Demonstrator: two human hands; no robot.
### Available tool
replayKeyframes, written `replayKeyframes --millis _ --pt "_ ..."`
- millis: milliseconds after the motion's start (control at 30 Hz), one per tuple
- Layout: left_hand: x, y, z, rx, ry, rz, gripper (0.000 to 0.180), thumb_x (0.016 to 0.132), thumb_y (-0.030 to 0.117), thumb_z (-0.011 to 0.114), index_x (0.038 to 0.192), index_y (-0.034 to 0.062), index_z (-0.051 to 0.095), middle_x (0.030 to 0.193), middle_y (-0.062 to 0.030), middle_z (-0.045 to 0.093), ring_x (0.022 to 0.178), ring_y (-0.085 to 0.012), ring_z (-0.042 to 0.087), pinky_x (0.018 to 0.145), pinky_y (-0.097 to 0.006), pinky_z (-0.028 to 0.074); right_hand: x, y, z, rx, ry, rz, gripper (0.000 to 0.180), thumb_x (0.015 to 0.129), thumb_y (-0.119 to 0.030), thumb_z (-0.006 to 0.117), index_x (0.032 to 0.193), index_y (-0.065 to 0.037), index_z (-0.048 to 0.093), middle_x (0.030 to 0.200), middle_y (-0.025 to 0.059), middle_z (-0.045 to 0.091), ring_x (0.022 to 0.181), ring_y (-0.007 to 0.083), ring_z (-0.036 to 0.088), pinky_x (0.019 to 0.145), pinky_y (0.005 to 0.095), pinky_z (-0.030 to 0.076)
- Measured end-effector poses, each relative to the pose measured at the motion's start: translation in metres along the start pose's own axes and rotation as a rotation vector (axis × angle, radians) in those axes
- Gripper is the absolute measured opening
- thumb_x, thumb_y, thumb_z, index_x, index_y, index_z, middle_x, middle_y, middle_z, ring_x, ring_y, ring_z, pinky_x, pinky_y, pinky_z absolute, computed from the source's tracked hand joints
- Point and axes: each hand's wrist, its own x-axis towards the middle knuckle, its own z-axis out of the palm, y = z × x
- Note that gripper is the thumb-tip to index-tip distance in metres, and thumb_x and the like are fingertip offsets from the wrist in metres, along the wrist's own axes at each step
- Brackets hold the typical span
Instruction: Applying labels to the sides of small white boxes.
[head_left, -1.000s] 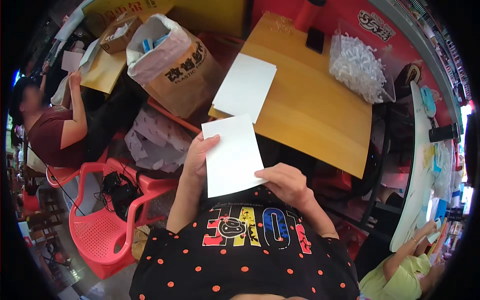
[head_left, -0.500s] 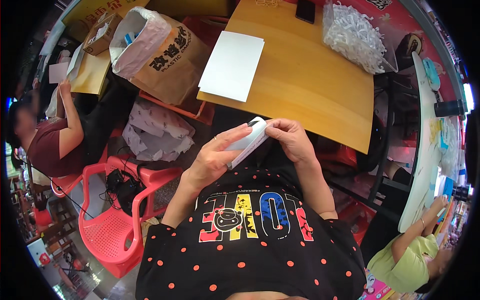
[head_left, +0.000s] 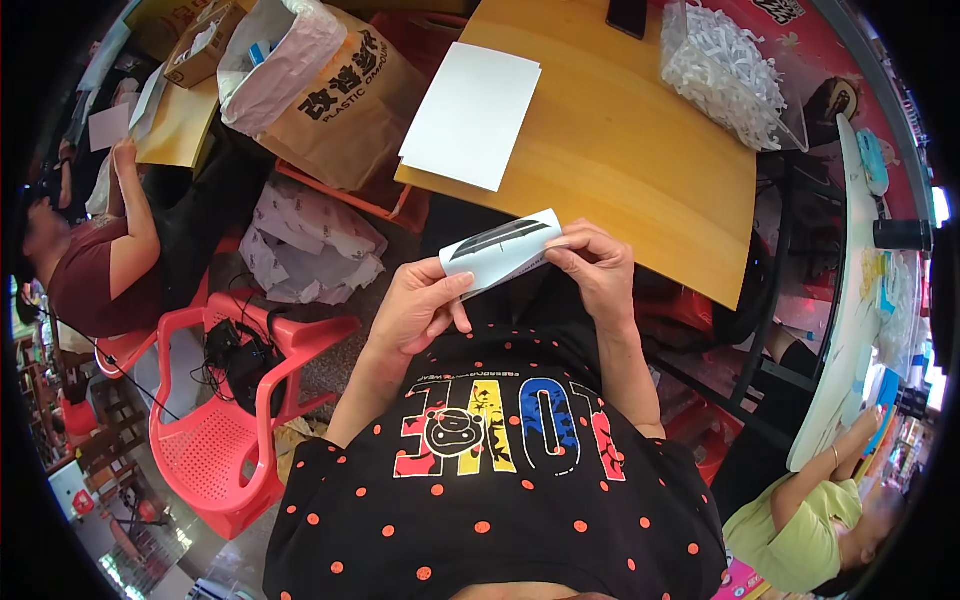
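Note:
Between my hands, in front of my chest, is a curled white printed sheet (head_left: 500, 250) with a dark shape on its outer face. My left hand (head_left: 428, 305) grips its left end, thumb on the printed side. At the right end, the thumb and fingers of my right hand (head_left: 592, 262) pinch the edge. Whether the sheet is paper or a sticker, I cannot tell. Beyond it, a stack of white sheets (head_left: 472, 115) lies on the near left part of the yellow wooden table (head_left: 620, 150).
A clear bin of white paper strips (head_left: 725, 75) and a dark phone (head_left: 627, 15) are at the table's far side. Left stand a large brown paper sack (head_left: 340, 110) and a pink plastic chair (head_left: 215, 450) holding black cables. One person sits at each side.
The curled sheet has turned so its dark printed face shows. My left hand has shifted slightly down and left, with its thumb now over the sheet; my right still pinches the other end.

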Motion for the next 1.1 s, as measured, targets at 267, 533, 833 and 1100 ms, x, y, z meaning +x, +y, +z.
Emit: replayKeyframes --millis 267,533,833,1100 --pt "0.007 -0.017 0.008 -0.055 0.061 0.065 0.024 0.089 0.003 0.056 0.111 -0.0064 0.061 0.102 -0.0224 0.066 0.080 -0.0246 0.070 0.064 -0.027 0.058 -0.001 0.017 0.005 0.249 0.179 0.189 0.009 0.076 0.004 0.073 0.077 0.000 0.064 0.078 0.0076 0.067 0.071 0.0104 0.062 0.068 0.0218 0.050" --pt "0.010 -0.023 0.012 0.075 0.089 0.257 0.025 0.088 0.001 0.059 0.112 -0.0065 0.063 0.102 -0.0163 0.067 0.092 -0.0221 0.068 0.081 -0.030 0.056 -0.001 0.020 0.008 0.339 0.188 0.243 0.013 0.075 0.004 0.074 0.077 -0.001 0.062 0.079 0.0081 0.067 0.070 0.0107 0.062 0.068 0.0227 0.051" --pt "0.017 -0.032 0.006 0.125 0.163 0.271 0.021 0.092 0.006 0.059 0.108 -0.0056 0.063 0.100 -0.0160 0.068 0.086 -0.0230 0.069 0.074 -0.029 0.058 -0.002 0.022 0.006 0.369 0.127 0.347 0.009 0.078 0.004 0.071 0.084 0.001 0.065 0.083 0.0089 0.069 0.073 0.0122 0.064 0.074 0.0259 0.052" --pt "0.016 -0.032 0.005 0.080 0.162 0.252 0.024 0.094 0.011 0.057 0.110 -0.0061 0.063 0.099 -0.0165 0.068 0.084 -0.0228 0.070 0.066 -0.027 0.058 -0.002 0.036 0.007 0.422 0.110 0.346 0.007 0.079 0.002 0.071 0.083 0.000 0.065 0.080 0.0081 0.069 0.073 0.0119 0.064 0.073 0.0253 0.051"
